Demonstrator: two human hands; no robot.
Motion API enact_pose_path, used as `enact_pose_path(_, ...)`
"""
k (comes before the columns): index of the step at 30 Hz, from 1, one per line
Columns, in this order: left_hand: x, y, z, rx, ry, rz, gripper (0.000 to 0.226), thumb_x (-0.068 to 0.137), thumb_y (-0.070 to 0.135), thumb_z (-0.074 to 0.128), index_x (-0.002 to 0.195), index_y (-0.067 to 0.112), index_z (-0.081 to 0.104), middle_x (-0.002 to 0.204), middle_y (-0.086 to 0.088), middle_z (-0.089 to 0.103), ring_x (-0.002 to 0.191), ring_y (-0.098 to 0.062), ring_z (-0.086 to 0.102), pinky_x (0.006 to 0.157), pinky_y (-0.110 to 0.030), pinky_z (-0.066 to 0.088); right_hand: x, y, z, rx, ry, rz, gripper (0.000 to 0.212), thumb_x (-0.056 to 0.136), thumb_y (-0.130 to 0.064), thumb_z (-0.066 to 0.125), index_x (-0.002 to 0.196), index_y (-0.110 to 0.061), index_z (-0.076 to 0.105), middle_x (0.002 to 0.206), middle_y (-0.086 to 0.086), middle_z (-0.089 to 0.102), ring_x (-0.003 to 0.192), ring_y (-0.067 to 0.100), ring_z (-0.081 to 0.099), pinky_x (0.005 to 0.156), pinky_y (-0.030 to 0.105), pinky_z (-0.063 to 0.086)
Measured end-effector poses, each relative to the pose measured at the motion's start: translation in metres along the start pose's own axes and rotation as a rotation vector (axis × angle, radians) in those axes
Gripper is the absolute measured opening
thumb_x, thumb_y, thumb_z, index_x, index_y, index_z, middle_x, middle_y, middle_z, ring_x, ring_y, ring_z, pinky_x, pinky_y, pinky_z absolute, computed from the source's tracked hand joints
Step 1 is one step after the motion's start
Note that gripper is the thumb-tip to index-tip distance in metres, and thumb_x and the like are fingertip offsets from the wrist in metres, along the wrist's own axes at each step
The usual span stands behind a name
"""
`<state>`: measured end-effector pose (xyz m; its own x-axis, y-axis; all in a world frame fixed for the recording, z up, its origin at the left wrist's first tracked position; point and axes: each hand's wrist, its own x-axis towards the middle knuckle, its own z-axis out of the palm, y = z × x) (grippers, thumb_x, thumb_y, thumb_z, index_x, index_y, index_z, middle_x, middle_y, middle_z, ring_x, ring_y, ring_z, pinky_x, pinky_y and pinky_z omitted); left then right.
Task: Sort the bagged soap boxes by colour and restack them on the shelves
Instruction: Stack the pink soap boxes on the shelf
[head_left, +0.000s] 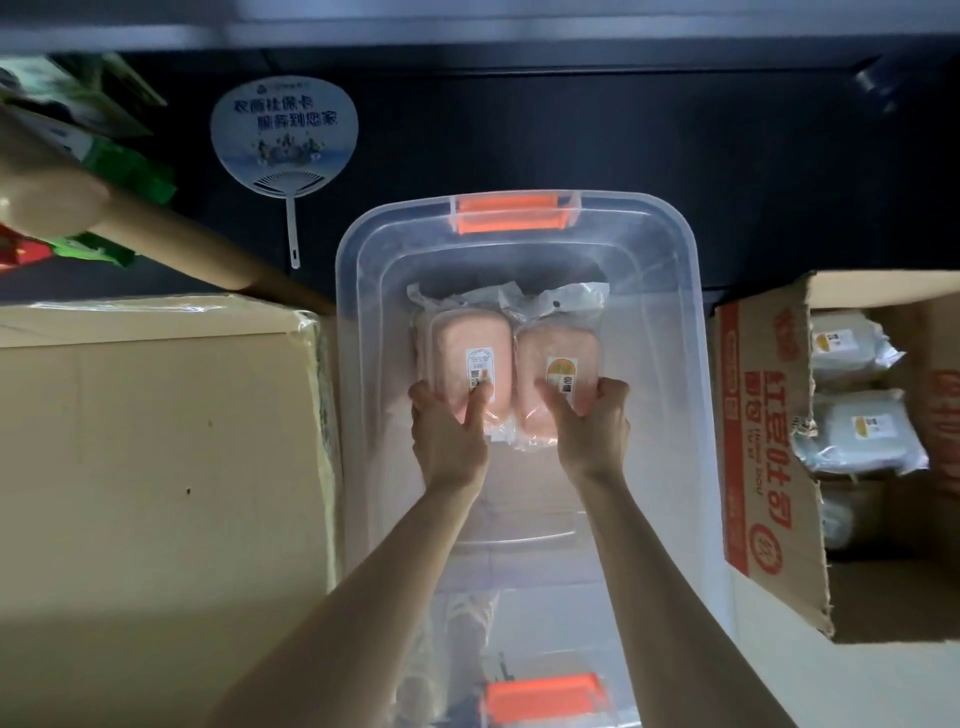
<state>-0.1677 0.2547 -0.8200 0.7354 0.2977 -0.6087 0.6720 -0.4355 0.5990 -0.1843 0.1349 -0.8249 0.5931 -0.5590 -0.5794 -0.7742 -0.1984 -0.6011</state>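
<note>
Left hand grips pink bagged soap box; right hand grips second pink box. Boxes side by side over clear bin, centre. Grey bagged boxes in carton, 3 o'clock. Sorting seems early; shelving not yet done.

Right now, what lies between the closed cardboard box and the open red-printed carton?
In the head view, a clear plastic bin; over it, the left hand and right hand grip two pink bagged soap boxes.

Single head-worn wide-angle view, facing steeply down, close above a clear plastic bin at frame centre (edges bowed by the lens), left cardboard box and right cardboard box cropped at the sides.
</note>
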Motion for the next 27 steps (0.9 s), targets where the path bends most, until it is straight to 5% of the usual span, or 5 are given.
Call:
enact_pose_path(8, -0.061, 0.017, -0.051, -0.082, 0.004, 0.107, 0.043, 0.089, 0.033, 0.064, 0.101, 0.006, 0.032, 0.082, 0.0, 0.048, 0.08, -0.025, 0.05, 0.059, -0.025, 0.025, -0.058, -0.02, -0.041, 0.047, -0.007, -0.043, 0.073, 0.074, -0.045, 0.078, 0.127, -0.01, 0.04, 0.105, 0.001, 0.055, 0.104, 0.025, 0.056, 0.088, 0.036, 0.044)
enact_pose_path(11, -0.086, 0.023, -0.078, -0.065, -0.036, 0.183, 0.046, 0.085, 0.039, 0.067, 0.102, 0.012, 0.033, 0.084, 0.002, 0.05, 0.078, -0.022, 0.05, 0.059, -0.026, 0.026, -0.087, -0.03, -0.067, 0.084, -0.033, -0.032, 0.084, 0.072, -0.047, 0.079, 0.138, -0.012, 0.038, 0.121, 0.004, 0.053, 0.112, 0.023, 0.052, 0.095, 0.036, 0.044)
enact_pose_path(20, -0.185, 0.067, -0.179, -0.285, -0.221, 0.295, 0.064, 0.079, 0.048, 0.071, 0.123, 0.01, 0.046, 0.108, -0.007, 0.066, 0.083, -0.005, 0.068, 0.061, -0.038, 0.059, -0.199, -0.08, -0.154, 0.247, -0.161, -0.064, 0.058, 0.069, -0.042, 0.083, 0.109, -0.022, 0.048, 0.107, -0.003, 0.06, 0.088, 0.002, 0.059, 0.058, 0.011, 0.042)
enact_pose_path(23, -0.23, 0.089, -0.221, -0.353, -0.242, 0.367, 0.064, 0.081, 0.051, 0.068, 0.13, 0.016, 0.047, 0.12, -0.011, 0.061, 0.103, -0.024, 0.065, 0.063, -0.037, 0.059, -0.25, -0.108, -0.19, 0.331, -0.182, -0.157, 0.064, 0.07, -0.032, 0.085, 0.12, -0.011, 0.051, 0.11, 0.004, 0.066, 0.094, 0.013, 0.067, 0.069, 0.018, 0.054)
enact_pose_path(27, -0.251, 0.115, -0.245, -0.432, -0.225, 0.376, 0.044, 0.08, 0.057, 0.064, 0.115, 0.034, 0.05, 0.11, 0.006, 0.066, 0.099, -0.018, 0.067, 0.077, -0.046, 0.058, -0.274, -0.139, -0.214, 0.365, -0.211, -0.26, 0.067, 0.071, -0.024, 0.085, 0.124, -0.011, 0.046, 0.108, 0.0, 0.065, 0.092, 0.009, 0.067, 0.065, 0.018, 0.053)
